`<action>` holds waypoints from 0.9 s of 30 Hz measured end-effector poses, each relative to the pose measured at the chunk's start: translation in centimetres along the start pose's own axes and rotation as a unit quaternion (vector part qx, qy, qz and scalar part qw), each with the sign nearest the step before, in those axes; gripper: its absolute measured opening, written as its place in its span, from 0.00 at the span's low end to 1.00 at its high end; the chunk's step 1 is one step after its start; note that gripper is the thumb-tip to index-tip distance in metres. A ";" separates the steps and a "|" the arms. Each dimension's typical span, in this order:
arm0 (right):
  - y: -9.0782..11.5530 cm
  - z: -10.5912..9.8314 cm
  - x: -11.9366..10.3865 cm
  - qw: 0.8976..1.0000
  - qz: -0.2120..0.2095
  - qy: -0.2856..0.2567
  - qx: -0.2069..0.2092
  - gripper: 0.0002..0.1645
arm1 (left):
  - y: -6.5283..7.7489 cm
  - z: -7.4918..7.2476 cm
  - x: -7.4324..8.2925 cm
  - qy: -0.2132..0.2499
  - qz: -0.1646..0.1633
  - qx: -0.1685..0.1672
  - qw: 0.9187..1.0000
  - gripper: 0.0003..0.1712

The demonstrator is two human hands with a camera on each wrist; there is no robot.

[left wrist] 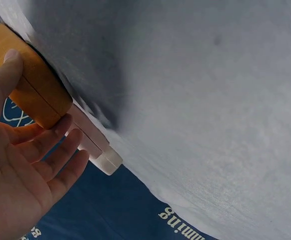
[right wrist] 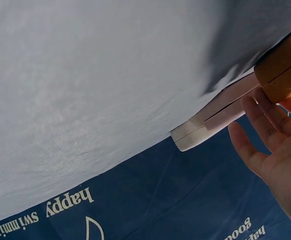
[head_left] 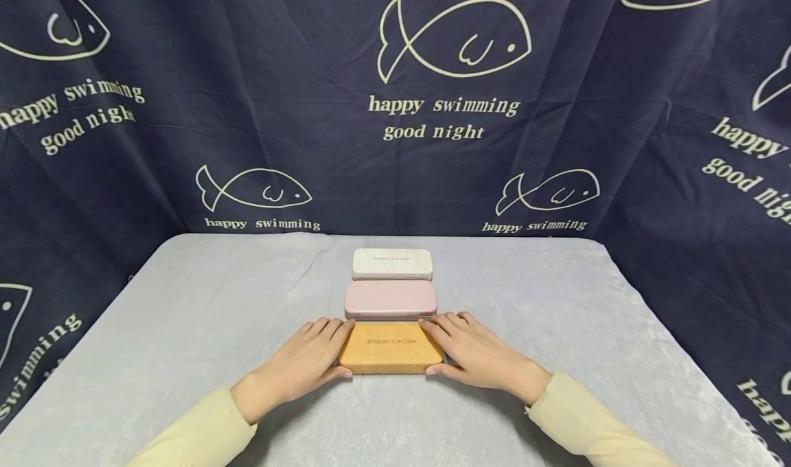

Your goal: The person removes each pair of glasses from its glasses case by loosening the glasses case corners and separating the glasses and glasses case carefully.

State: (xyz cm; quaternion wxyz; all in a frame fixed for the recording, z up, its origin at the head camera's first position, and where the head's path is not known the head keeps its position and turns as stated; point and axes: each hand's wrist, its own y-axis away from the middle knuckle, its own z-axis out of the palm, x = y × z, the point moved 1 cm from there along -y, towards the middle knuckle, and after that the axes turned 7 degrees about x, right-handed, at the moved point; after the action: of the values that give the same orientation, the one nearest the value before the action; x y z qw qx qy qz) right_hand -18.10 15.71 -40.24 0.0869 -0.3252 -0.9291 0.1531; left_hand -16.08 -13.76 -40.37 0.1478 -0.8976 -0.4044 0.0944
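An orange glasses case (head_left: 392, 350) with dark lettering lies nearest me on the table. My left hand (head_left: 312, 357) grips its left end, thumb at the front edge and index finger at the back corner. At the opposite end my right hand (head_left: 472, 354) holds it the same way. Behind it sits a pink glasses case (head_left: 391, 298), and a white glasses case (head_left: 392, 264) with small lettering is farthest back. All three cases form a row. In the left wrist view, the side seam of the orange case (left wrist: 40, 90) appears closed.
A pale grey cloth (head_left: 185, 329) covers the table around the cases. Dark blue curtains (head_left: 346, 165) printed with fish outlines and white words hang behind and along both sides.
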 end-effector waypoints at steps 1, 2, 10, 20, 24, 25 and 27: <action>0.0 0.0 0.0 1.000 0.000 -0.001 -0.001 0.44 | 0.0 0.0 0.0 -0.002 0.001 0.001 1.000 0.45; 0.0 0.0 -0.1 1.000 -0.001 -0.002 0.000 0.44 | 0.1 -0.1 0.1 -0.003 0.003 0.001 1.000 0.45; 0.1 0.0 -0.2 1.000 -0.011 0.002 0.005 0.43 | 0.3 -0.1 0.3 -0.008 0.004 -0.003 1.000 0.45; 0.2 0.2 -0.2 1.000 -0.012 0.003 0.012 0.43 | 0.4 0.1 0.2 0.011 -0.006 -0.002 1.000 0.44; 0.2 0.1 -0.3 1.000 -0.010 0.004 0.014 0.44 | 0.4 0.1 0.1 0.028 -0.011 -0.007 1.000 0.44; 0.2 0.0 -0.4 1.000 -0.010 0.005 0.014 0.44 | 0.4 0.1 0.1 0.036 -0.012 -0.009 0.999 0.45; 0.2 -0.2 -0.5 1.000 -0.011 0.006 0.017 0.44 | 0.4 0.1 -0.1 0.048 -0.014 -0.012 0.999 0.44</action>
State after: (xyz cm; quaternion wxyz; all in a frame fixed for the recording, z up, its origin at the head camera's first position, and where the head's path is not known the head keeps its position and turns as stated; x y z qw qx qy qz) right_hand -17.54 15.56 -40.19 0.0998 -0.3141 -0.9295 0.1656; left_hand -15.86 -14.05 -40.64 0.1573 -0.8972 -0.4104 0.0444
